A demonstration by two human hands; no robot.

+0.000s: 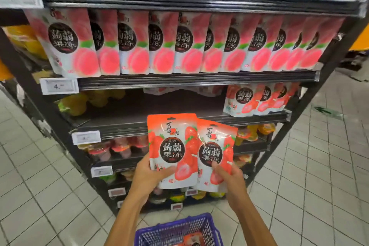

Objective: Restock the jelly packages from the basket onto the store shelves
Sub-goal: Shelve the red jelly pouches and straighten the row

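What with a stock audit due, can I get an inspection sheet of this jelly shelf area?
Surface: third shelf mostly bare, shelved strawberry pouches at its right end.
Job's things: left pouch and right pouch, strawberry jelly, held up; blue basket below holds at least one more.
Clutter: nothing seen.
Grippers: left hand grips left pouch; right hand grips right pouch.
Cables: nothing seen.
Surroundings: peach jelly pouches above, jelly cups below, tiled floor.

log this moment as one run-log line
left hand: holds left strawberry pouch | right hand: holds right strawberry pouch | basket: below hands | shelf: gap beside shelved pouches
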